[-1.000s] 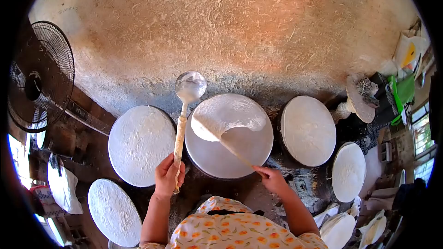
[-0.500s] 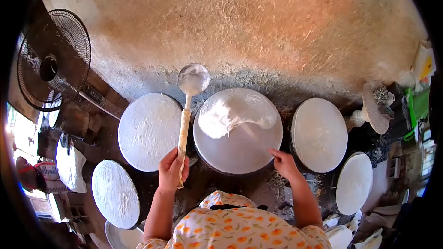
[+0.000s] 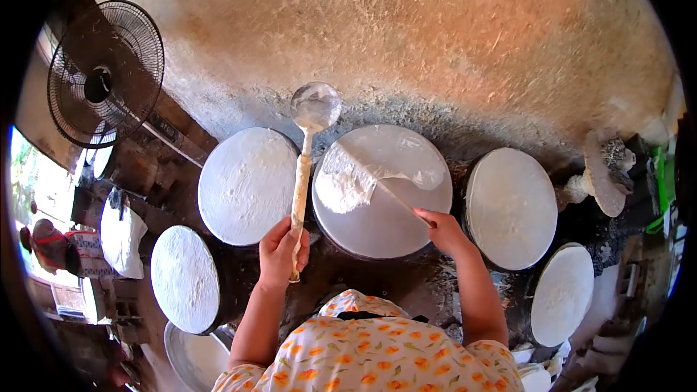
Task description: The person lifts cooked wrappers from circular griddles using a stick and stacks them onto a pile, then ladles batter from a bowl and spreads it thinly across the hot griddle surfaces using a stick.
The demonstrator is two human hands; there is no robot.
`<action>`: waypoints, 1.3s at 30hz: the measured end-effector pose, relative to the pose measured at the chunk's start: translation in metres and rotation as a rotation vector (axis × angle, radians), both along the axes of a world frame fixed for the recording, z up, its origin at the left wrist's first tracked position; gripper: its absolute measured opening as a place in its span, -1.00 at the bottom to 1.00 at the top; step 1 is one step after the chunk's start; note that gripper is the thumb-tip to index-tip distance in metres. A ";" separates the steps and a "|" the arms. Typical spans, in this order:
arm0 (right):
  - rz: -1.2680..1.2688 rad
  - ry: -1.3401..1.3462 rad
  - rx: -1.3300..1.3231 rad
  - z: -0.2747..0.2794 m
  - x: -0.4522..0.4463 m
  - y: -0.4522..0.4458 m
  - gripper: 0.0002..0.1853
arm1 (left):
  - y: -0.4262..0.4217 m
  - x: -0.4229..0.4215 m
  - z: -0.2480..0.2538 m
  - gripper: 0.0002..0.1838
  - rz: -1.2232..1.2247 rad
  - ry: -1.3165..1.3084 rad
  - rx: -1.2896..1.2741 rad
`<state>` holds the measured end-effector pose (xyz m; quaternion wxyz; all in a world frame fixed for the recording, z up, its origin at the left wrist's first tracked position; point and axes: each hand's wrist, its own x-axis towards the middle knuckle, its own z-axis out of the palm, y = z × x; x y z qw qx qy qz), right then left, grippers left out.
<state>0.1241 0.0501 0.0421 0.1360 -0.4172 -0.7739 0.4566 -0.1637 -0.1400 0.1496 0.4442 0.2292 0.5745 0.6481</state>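
In the head view my left hand (image 3: 282,252) is closed around the pale wrapped handle of a long ladle (image 3: 300,181). The ladle's round metal bowl points away from me, beyond the round griddles, with whitish residue in it. My right hand (image 3: 444,234) grips a thin, flat stick (image 3: 396,197), slanting up and left across the middle griddle (image 3: 381,236). On that griddle's far half lies white batter (image 3: 348,183), thick at the left and thinner toward the right. The stick's far end blurs over the batter, and I cannot tell whether it touches.
White-coated round griddles stand at the left (image 3: 247,189), lower left (image 3: 185,279), right (image 3: 511,207) and lower right (image 3: 562,296). A metal pot (image 3: 174,352) with whitish liquid sits at the lower left. A fan (image 3: 105,76) stands at the far left. A rough wall (image 3: 392,43) rises behind.
The stick in my right hand now shows across the batter, where motion blur was before. The batter's right part looks thinner. My left hand keeps hold of the ladle; the view has shifted slightly.
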 end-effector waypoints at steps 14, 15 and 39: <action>0.251 -0.015 -0.082 -0.004 0.027 0.001 -0.47 | -0.027 0.026 -0.004 -0.73 0.067 0.014 0.006; 0.254 -0.014 -0.084 0.003 0.045 -0.002 -0.47 | -0.032 0.029 -0.002 -0.73 0.069 0.015 0.005; -0.204 0.144 0.427 -0.054 -0.019 -0.223 -0.46 | -0.095 -0.023 -0.005 -0.81 -0.205 0.010 0.044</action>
